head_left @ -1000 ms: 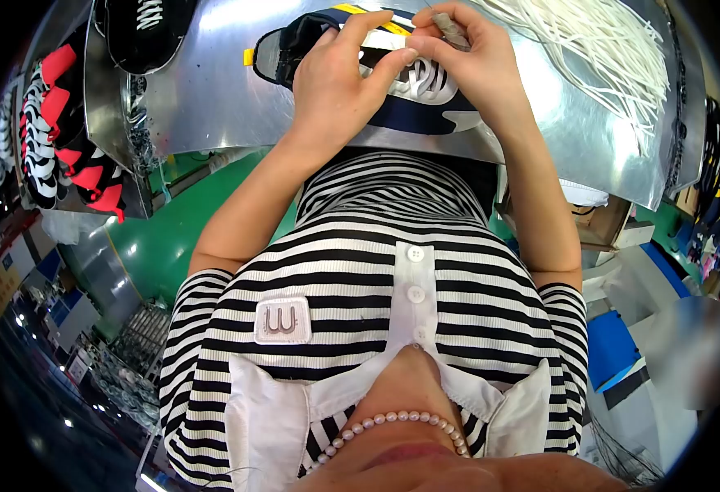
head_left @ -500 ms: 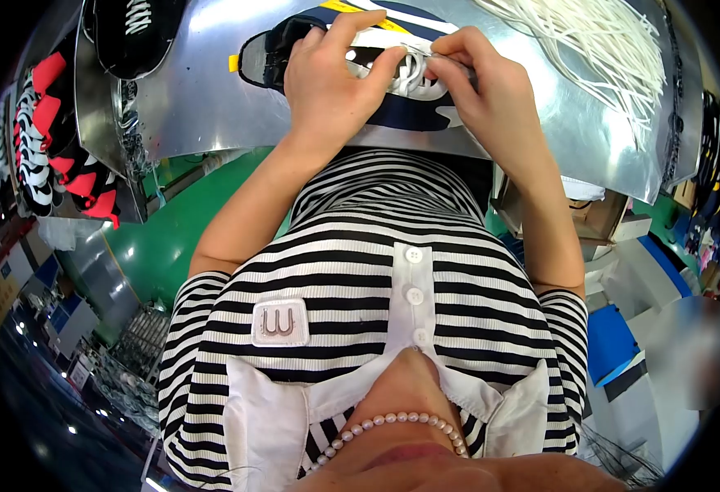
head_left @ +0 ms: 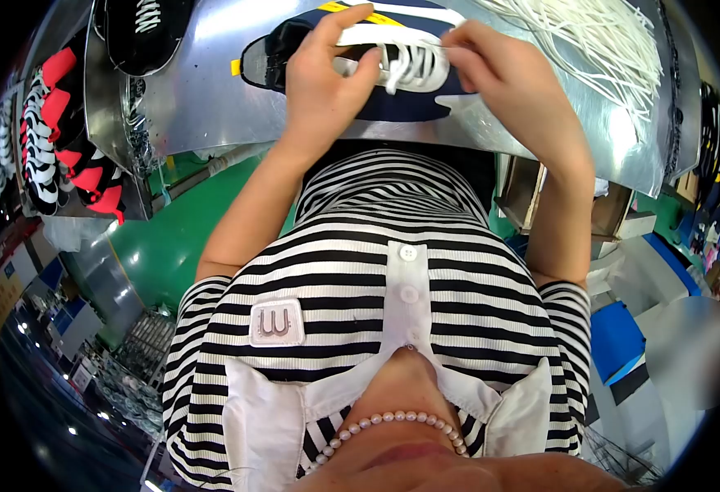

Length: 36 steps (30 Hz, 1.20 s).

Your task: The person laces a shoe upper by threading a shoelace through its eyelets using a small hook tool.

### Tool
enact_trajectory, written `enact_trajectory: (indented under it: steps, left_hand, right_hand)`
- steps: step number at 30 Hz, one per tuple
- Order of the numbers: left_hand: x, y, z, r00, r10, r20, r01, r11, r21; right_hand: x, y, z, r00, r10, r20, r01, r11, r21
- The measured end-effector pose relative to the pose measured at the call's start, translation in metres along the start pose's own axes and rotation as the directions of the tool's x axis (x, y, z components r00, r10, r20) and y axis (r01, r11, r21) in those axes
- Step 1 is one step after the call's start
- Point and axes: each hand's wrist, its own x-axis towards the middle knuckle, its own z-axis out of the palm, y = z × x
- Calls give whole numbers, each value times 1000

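Observation:
A navy shoe upper (head_left: 405, 109) with a yellow heel tab lies on its side on the metal table, its heel end to the left. White shoelace (head_left: 409, 67) runs in several crossings through its eyelets, and a loose end hangs over the near side. My left hand (head_left: 327, 86) grips the upper by the white eyelet strip, thumb and forefinger on either side of the opening. At the toe end my right hand (head_left: 516, 78) is closed in a pinch on the lace. The exact spot between its fingertips is hard to see.
A bundle of white laces (head_left: 594, 49) spreads over the right of the metal table (head_left: 212, 107). A black laced shoe (head_left: 148, 37) stands at the back left. Red, black and white shoe pieces (head_left: 64, 139) hang further left. An open drawer (head_left: 569, 201) is below the table's right side.
My right hand has moved to the right, away from the middle of the lacing to the toe end. More of the crossed lace shows now. My left hand keeps its grip on the upper.

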Motion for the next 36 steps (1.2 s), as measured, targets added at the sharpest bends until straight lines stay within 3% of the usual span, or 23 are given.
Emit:
enact_trajectory:
  steps: [3, 5, 7, 9, 10, 11, 12, 14, 15, 17, 19, 21, 25, 26, 28, 29, 31, 33, 34, 36]
  left_hand:
    - [3, 1, 7, 1000, -16, -7, 16, 999, -31]
    - [7, -5, 17, 997, 23, -76, -28, 998, -58]
    - [11, -4, 15, 999, -14, -52, 10, 998, -62]
    - [16, 2, 0, 985, -73, 155, 93, 988, -121]
    - [18, 0, -16, 949, -33, 313, 93, 979, -179]
    - [14, 6, -20, 924, -111, 366, 219, 938, -268]
    - [16, 4, -23, 923, -112, 367, 210, 949, -237]
    - [18, 2, -25, 924, -119, 364, 203, 958, -202]
    - [19, 1, -22, 933, -132, 335, 209, 956, -206]
    - [22, 6, -18, 918, -183, 353, 270, 939, -214]
    - [21, 4, -12, 933, -153, 327, 222, 957, -184]
    - [24, 3, -14, 930, -171, 326, 241, 952, -187]
    - [24, 2, -19, 900, -185, 394, 257, 956, -138]
    - [24, 1, -18, 901, -182, 395, 255, 957, -139]
    - [25, -2, -17, 921, -224, 320, 283, 947, -151]
    - [27, 2, -16, 923, -221, 315, 278, 949, -151]
    - [26, 13, -13, 935, -247, 253, 287, 949, -133]
    - [31, 9, -7, 945, -244, 216, 267, 960, -88]
    - [33, 6, -6, 954, -207, 216, 222, 974, -49]
    - [32, 8, -5, 958, -180, 223, 184, 983, 2]
  right_hand:
    - [-6, 14, 6, 990, 140, -32, -135, 982, 132]
    - [-3, 29, 45, 953, 73, -295, 24, 950, 312]
    - [-1, 28, 56, 931, 104, -350, -22, 973, 232]
    - [-1, 28, 59, 887, 239, -396, -165, 963, 211]
    - [3, 33, 63, 851, 221, -477, -121, 965, 232]
    - [6, 41, 64, 851, 224, -475, -122, 964, 237]
    - [10, 46, 61, 880, 311, -361, -90, 852, 515]
    - [12, 44, 55, 907, 234, -351, 102, 685, 721]
    - [11, 35, 48, 907, 233, -351, 103, 685, 722]
    - [7, 18, 40, 959, -14, -282, 145, 881, 450]
    - [6, 16, 44, 966, -83, -246, 167, 924, 345]
    - [9, 18, 47, 955, -245, -168, 249, 969, 0]
    - [14, 22, 52, 908, -355, -224, 347, 935, -75]
    - [13, 21, 53, 907, -355, -225, 347, 935, -78]
    - [12, 15, 55, 956, -94, -279, 170, 950, 262]
    - [8, 5, 50, 955, -101, -281, 177, 949, 261]
    - [-9, -27, 36, 928, -338, -159, 373, 835, 404]
    - [-18, -37, 51, 871, -441, -215, 490, 754, 438]
    - [-17, -29, 62, 885, -387, -259, 464, 777, 425]
    - [-16, -11, 74, 967, -155, -204, 236, 846, 478]
